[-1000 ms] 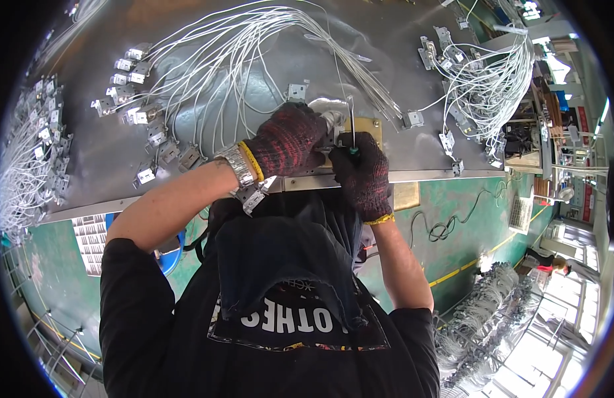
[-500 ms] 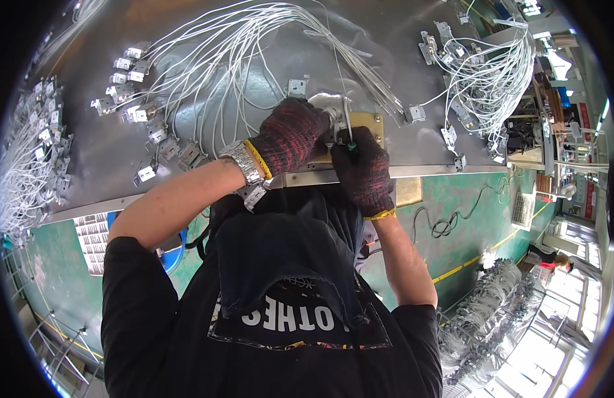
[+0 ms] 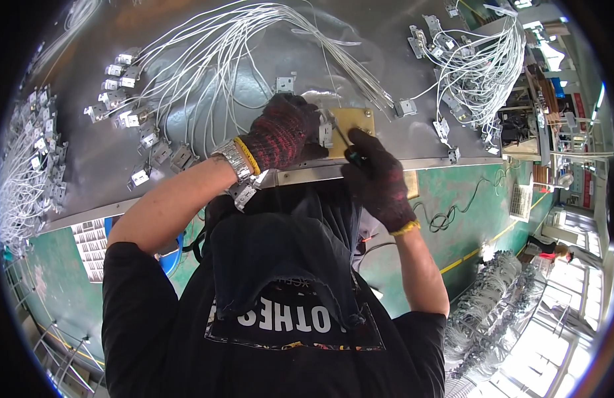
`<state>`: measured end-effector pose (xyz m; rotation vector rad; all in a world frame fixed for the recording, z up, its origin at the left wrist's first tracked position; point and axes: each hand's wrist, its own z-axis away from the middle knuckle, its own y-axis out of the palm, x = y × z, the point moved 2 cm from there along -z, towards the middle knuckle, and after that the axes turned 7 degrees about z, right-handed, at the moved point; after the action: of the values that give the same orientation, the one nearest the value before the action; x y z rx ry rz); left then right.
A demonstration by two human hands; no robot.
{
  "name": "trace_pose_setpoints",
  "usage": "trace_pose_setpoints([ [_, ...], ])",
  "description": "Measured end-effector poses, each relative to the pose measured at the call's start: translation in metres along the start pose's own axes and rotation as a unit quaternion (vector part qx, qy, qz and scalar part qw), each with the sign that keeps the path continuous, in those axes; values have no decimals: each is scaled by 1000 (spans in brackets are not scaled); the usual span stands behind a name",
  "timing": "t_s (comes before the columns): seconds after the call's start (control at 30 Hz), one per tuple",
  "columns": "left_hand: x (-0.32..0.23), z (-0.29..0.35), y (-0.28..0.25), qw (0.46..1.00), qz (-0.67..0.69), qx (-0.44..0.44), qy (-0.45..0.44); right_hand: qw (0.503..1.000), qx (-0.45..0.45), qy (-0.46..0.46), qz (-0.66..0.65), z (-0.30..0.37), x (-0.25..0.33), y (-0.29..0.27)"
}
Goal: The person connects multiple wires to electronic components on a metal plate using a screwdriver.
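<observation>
My left hand (image 3: 283, 132), in a dark red-and-black knit glove, is closed at a small silver metal bracket (image 3: 325, 134), its fingertips mostly hidden. The bracket lies on a brass-coloured plate (image 3: 357, 125) at the table's front edge. My right hand (image 3: 381, 182), gloved alike, grips a screwdriver (image 3: 341, 132). Its thin shaft slants up and left toward the bracket; a bit of green handle shows between the fingers. I cannot tell whether the tip touches the bracket. Another bracket with a white wire (image 3: 285, 83) lies just beyond my left hand.
A bundle of white wires (image 3: 247, 26) with metal brackets spreads over the metal table (image 3: 380, 60). More wired brackets pile at the far left (image 3: 28, 159) and right (image 3: 479, 79). One bracket (image 3: 243, 194) hangs by the front edge below my left wrist. Cable lies on the green floor (image 3: 446, 215).
My right hand has drawn back toward me and to the right with the screwdriver, uncovering more of the bracket and plate. My left hand stays at the bracket. The whole view has shifted slightly.
</observation>
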<state>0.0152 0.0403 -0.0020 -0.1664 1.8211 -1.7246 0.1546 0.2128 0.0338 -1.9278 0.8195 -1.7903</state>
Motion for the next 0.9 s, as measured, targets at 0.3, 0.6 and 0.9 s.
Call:
trace_pose_setpoints([
  [0.3, -7, -2, -1, 993, 62, -96, 15, 988, 69, -20, 137, 12, 45, -33],
  [0.6, -10, -7, -2, 990, 43, -132, 23, 967, 45, -18, 249, 7, 64, -29],
  [0.9, -6, -10, 1, 988, 64, -134, 29, 977, 47, -28, 206, 3, 55, -29],
])
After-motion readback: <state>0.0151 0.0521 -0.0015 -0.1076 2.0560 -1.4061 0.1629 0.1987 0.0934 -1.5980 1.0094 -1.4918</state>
